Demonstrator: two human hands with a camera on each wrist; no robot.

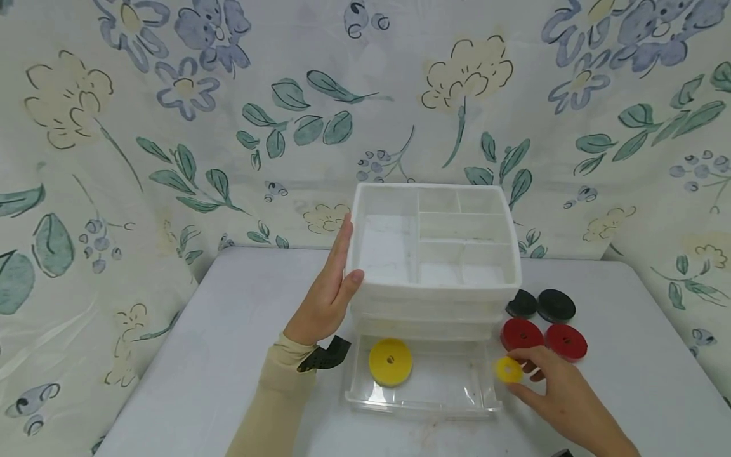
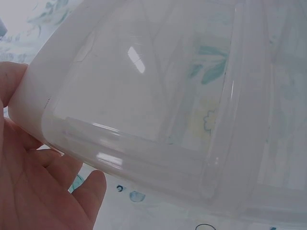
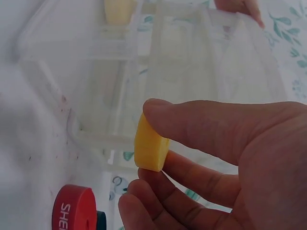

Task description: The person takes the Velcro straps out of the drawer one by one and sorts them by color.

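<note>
A white organizer (image 1: 384,247) with a divided top stands on the table, its clear lower drawer (image 1: 445,374) pulled out. In that drawer lies a large yellow disc (image 1: 391,362) with a small central hole. My left hand (image 1: 322,298) rests along the organizer's left side, fingers straight and thumb at the front corner. To the right of the drawer, my right hand (image 1: 562,393) pinches a small yellow ring (image 1: 508,369) between thumb and fingers. The right wrist view shows the thick edge of this yellow ring (image 3: 150,146) beside the clear drawer wall.
Two red discs (image 1: 566,342) lie just beyond my right hand; one red disc (image 3: 74,211) shows part of a printed word. Behind them are two black discs (image 1: 556,306). A flower-patterned cloth (image 1: 297,51) hangs behind the white table (image 1: 228,355).
</note>
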